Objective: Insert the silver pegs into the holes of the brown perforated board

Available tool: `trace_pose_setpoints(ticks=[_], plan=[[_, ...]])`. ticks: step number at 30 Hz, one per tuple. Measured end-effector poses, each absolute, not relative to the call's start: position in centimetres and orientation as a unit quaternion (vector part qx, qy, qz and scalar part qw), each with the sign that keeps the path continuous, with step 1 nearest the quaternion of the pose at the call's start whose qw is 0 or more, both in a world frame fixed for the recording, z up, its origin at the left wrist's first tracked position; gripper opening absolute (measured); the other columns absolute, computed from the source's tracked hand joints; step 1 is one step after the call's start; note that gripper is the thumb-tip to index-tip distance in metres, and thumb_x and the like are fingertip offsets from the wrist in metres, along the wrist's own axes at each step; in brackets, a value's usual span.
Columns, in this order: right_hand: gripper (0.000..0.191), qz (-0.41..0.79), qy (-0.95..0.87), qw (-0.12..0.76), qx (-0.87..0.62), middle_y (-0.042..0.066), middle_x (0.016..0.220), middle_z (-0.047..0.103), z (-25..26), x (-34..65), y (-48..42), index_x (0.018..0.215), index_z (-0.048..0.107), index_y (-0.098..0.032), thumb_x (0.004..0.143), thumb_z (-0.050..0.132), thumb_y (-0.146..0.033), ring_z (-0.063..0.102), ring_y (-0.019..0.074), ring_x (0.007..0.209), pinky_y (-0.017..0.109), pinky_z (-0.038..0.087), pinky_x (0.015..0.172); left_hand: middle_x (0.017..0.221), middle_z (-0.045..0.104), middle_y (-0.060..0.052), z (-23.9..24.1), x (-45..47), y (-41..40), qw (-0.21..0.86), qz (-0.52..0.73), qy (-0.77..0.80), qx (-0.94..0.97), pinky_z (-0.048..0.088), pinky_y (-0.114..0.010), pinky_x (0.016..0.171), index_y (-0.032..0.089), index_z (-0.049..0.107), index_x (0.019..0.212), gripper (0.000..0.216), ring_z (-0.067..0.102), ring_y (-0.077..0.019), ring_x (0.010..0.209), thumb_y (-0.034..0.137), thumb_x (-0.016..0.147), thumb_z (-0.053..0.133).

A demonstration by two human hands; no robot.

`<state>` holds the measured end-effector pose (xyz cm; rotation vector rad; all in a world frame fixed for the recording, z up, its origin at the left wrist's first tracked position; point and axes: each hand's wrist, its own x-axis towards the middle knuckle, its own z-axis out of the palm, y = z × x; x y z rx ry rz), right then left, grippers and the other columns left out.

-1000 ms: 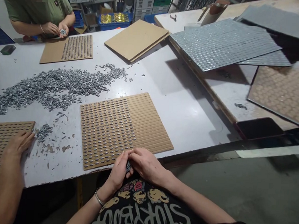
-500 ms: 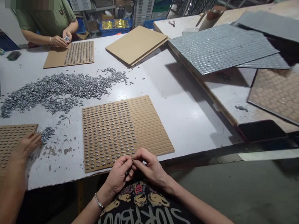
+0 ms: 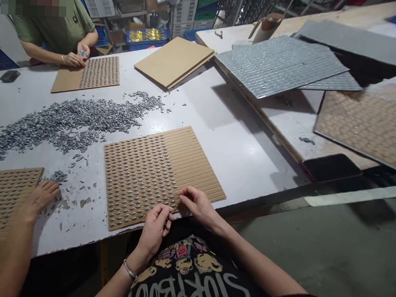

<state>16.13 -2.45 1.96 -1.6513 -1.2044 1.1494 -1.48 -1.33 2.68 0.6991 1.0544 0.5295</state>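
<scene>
In front of me lies a cardboard sheet (image 3: 200, 170) with ridged lines. Rows of small, pointed metal pieces (image 3: 139, 176) are set across its left part; the right part is bare ridges. My left hand (image 3: 155, 230) is closed just off the board's near edge, thumb against the fingers; what it holds is hidden. My right hand (image 3: 198, 207) is over the near edge, right of the filled rows, thumb and index finger pinched at the board's surface. Anything between those fingertips is too small to make out.
A long heap of loose metal pieces (image 3: 77, 117) lies beyond the board. At left, a co-worker's hand (image 3: 45, 196) reaches to a small pile by another board (image 3: 12, 193). Across the table another person (image 3: 55, 37) works. Grey ridged sheets (image 3: 280, 64) and a phone (image 3: 331, 167) are right.
My right hand has moved away from my left hand, up and right onto the board. My left hand stays closed near the edge. The view has shifted slightly to the right.
</scene>
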Motion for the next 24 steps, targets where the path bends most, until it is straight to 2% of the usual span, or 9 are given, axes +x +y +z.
trace_pose_setpoints(ticks=[2, 4, 13, 16, 18, 21, 24], plan=[[0.012, 0.349, -0.531, 0.362, -0.682, 0.002, 0.079, 0.062, 1.1, 16.6, -1.4, 0.081, 0.062, -0.019, 0.086, 0.053, -0.025, 0.057, 0.0161, 0.076, 0.028, 0.045, 0.072, 0.07, 0.056, 0.001, 2.6, -1.7, -1.2, 0.775, 0.248, 0.494, 0.307, 0.022, -0.016, 0.038, 0.016, 0.06, 0.087, 0.037, 0.04, -0.0044, 0.048, 0.051, 0.078, 0.064], [0.011, 0.301, -0.569, 0.335, -0.688, 0.003, 0.082, 0.062, 0.6, 16.6, -0.6, 0.08, 0.062, -0.019, 0.086, 0.053, -0.022, 0.057, 0.0168, 0.08, 0.029, 0.045, 0.075, 0.069, 0.056, 0.001, 2.5, -1.9, -1.1, 0.776, 0.25, 0.497, 0.299, 0.022, -0.015, 0.038, 0.015, 0.06, 0.086, 0.037, 0.039, -0.004, 0.048, 0.05, 0.077, 0.066], [0.008, 0.255, -0.588, 0.253, -0.725, 0.004, 0.085, 0.062, 0.0, 15.9, -0.2, 0.084, 0.061, -0.02, 0.086, 0.053, -0.018, 0.058, 0.0171, 0.081, 0.027, 0.044, 0.073, 0.069, 0.056, 0.001, 2.5, -2.0, -0.9, 0.793, 0.252, 0.481, 0.277, 0.022, -0.015, 0.038, 0.015, 0.06, 0.087, 0.035, 0.04, -0.0041, 0.047, 0.049, 0.079, 0.064], [0.012, 0.271, -0.566, 0.278, -0.727, 0.002, 0.082, 0.061, 0.4, 16.0, -0.5, 0.094, 0.059, -0.019, 0.083, 0.055, -0.017, 0.057, 0.0169, 0.075, 0.028, 0.044, 0.069, 0.069, 0.057, 0.0, 2.8, -1.9, -0.8, 0.797, 0.266, 0.469, 0.274, 0.024, -0.016, 0.037, 0.015, 0.061, 0.09, 0.039, 0.043, -0.0054, 0.047, 0.053, 0.081, 0.059], [0.011, 0.288, -0.577, 0.318, -0.695, 0.002, 0.081, 0.061, 1.5, 15.8, -1.3, 0.096, 0.059, -0.02, 0.086, 0.053, -0.019, 0.057, 0.0166, 0.074, 0.028, 0.045, 0.07, 0.07, 0.059, -0.001, 3.1, -1.7, -0.9, 0.797, 0.272, 0.466, 0.272, 0.025, -0.017, 0.037, 0.015, 0.062, 0.098, 0.044, 0.045, -0.0067, 0.048, 0.056, 0.083, 0.055], [0.016, 0.32, -0.65, 0.344, -0.597, 0.006, 0.093, 0.062, 3.7, 14.9, -2.9, 0.102, 0.061, -0.022, 0.093, 0.048, -0.023, 0.058, 0.0177, 0.086, 0.03, 0.047, 0.078, 0.069, 0.059, -0.002, 3.5, -1.4, -1.2, 0.792, 0.27, 0.473, 0.276, 0.027, -0.017, 0.037, 0.015, 0.06, 0.11, 0.052, 0.048, -0.0079, 0.047, 0.059, 0.085, 0.049], [0.023, 0.313, -0.715, 0.321, -0.537, 0.009, 0.103, 0.062, 5.0, 13.8, -4.2, 0.113, 0.06, -0.023, 0.095, 0.046, -0.021, 0.057, 0.0202, 0.094, 0.033, 0.047, 0.082, 0.07, 0.058, 0.0, 3.8, -1.1, -1.7, 0.778, 0.265, 0.487, 0.295, 0.027, -0.018, 0.037, 0.018, 0.057, 0.12, 0.058, 0.046, -0.0076, 0.045, 0.063, 0.085, 0.046]])
